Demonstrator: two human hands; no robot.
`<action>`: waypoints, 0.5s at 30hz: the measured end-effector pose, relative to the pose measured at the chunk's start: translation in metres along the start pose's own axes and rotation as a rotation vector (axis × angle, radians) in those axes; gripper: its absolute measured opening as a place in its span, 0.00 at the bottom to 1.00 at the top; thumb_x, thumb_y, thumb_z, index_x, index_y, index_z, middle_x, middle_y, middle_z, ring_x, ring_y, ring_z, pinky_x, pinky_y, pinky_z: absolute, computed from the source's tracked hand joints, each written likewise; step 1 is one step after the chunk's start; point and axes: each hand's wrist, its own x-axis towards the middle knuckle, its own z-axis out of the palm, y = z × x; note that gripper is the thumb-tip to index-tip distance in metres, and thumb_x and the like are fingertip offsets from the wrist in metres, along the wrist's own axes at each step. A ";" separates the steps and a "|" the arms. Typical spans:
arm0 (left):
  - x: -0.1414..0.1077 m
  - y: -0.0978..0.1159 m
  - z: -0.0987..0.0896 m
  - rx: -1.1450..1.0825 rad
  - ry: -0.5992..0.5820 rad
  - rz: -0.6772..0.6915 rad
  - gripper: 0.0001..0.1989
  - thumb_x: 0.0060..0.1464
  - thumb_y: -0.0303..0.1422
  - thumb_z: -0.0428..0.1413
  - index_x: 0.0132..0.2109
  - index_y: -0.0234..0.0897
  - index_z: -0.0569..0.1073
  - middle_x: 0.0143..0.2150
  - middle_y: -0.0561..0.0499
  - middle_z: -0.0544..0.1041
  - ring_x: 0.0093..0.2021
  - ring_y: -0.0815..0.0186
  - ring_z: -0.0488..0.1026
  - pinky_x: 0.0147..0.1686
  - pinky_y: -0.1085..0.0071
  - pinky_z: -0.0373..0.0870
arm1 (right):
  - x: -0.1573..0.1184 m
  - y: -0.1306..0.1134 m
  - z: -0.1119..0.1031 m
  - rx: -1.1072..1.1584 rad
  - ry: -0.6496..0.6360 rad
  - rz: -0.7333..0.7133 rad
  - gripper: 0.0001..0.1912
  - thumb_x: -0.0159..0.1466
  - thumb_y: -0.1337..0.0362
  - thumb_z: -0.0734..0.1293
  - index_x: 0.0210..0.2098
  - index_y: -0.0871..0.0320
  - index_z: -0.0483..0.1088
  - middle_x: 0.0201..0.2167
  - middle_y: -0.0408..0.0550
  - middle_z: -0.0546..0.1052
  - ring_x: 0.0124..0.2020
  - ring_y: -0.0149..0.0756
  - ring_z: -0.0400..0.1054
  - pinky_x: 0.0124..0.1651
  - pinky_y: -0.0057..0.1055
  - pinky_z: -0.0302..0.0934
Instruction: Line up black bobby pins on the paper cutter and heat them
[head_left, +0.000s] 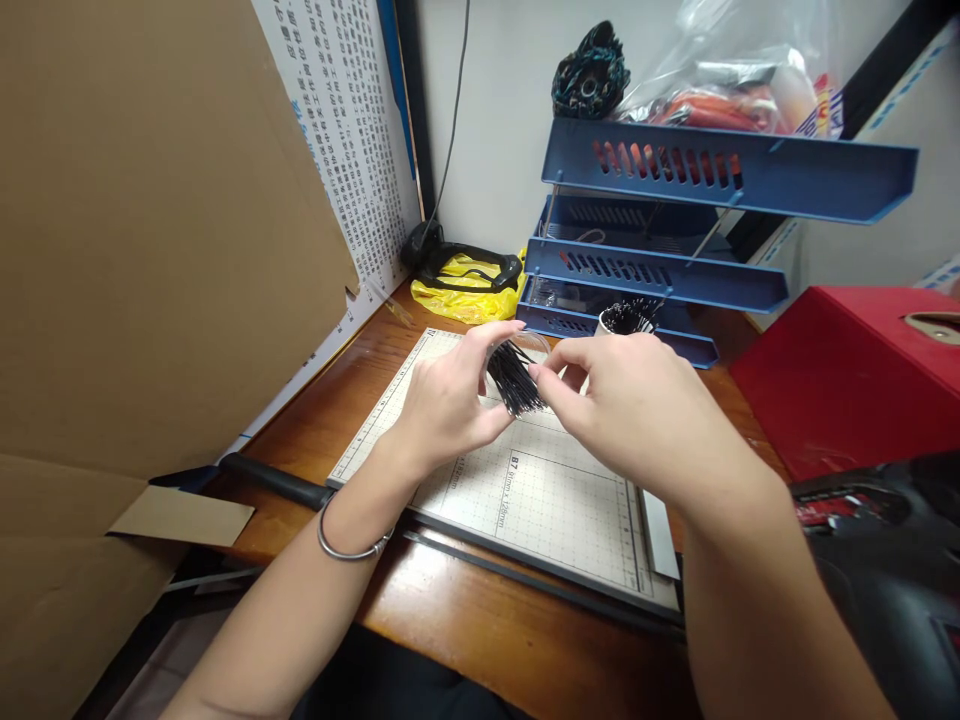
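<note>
Between my hands is a bundle of thin black sticks or wires (513,378) with pale tips, in what looks like a clear round container. My left hand (454,392) is wrapped round its left side, thumb below and fingers above. At its right edge my right hand (600,392) pinches with thumb and forefinger; whatever lies between those fingertips is too small to name. Beneath both hands lies a cream paper cutter board (555,500) with printed grid lines. Just behind my right hand stands a white cup (604,324) with more black pieces (631,314).
A blue tiered tray (660,262) stands at the back, with a plastic bag (720,95) on top. A red box (847,380) is at right, cardboard (150,230) at left. The cutter's black handle (277,480) juts left. A yellow bag (465,298) lies behind.
</note>
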 end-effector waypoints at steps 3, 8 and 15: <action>0.000 0.001 0.000 -0.039 -0.015 -0.003 0.31 0.54 0.29 0.61 0.63 0.44 0.63 0.62 0.47 0.78 0.38 0.67 0.80 0.32 0.70 0.75 | -0.001 -0.001 -0.001 0.001 -0.043 -0.002 0.13 0.66 0.56 0.65 0.29 0.52 0.76 0.27 0.45 0.79 0.29 0.39 0.69 0.31 0.34 0.49; 0.001 0.003 0.000 -0.080 -0.041 0.055 0.31 0.53 0.29 0.60 0.63 0.44 0.63 0.61 0.46 0.78 0.46 0.61 0.82 0.32 0.69 0.75 | -0.001 -0.001 0.000 -0.006 -0.111 0.001 0.11 0.63 0.58 0.65 0.25 0.53 0.72 0.24 0.43 0.76 0.26 0.37 0.66 0.30 0.33 0.49; 0.001 0.004 -0.002 -0.091 -0.057 0.010 0.31 0.52 0.29 0.62 0.63 0.45 0.64 0.60 0.46 0.78 0.44 0.61 0.81 0.35 0.68 0.76 | 0.001 0.000 0.001 0.037 -0.004 -0.013 0.13 0.60 0.64 0.66 0.19 0.55 0.70 0.20 0.43 0.74 0.23 0.34 0.64 0.28 0.33 0.48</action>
